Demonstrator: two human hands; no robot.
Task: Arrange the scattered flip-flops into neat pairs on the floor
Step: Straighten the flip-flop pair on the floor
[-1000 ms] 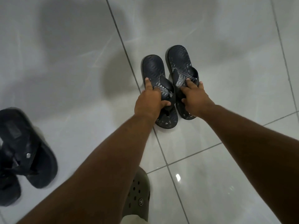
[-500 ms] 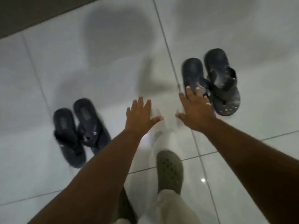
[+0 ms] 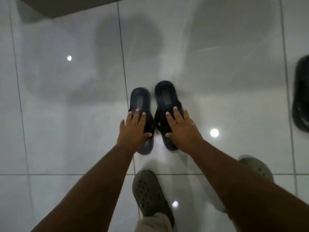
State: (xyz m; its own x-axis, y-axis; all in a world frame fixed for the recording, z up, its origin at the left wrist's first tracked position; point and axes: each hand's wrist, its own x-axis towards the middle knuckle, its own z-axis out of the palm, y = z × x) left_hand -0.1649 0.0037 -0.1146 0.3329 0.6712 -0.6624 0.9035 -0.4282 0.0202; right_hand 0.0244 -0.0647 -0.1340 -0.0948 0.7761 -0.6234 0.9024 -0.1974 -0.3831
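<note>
Head view: the left hand [image 3: 133, 129] lies flat and open on one flip-flop [image 3: 140, 104], the right hand [image 3: 181, 129] flat and open on its mate [image 3: 164, 96]. Both toe ends are hidden. Another sandal [image 3: 301, 94] is cut off and blurry.

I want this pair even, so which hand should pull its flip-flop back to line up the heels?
Right. The right hand rests on the flip-flop lying farther forward; the left hand covers the nearer one.

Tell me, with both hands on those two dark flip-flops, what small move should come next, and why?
Probably nudge the right flip-flop back toward the person: its far end lies beyond the left flip-flop. The left hand and right hand each lie flat on one, so sliding should be easy.
</note>
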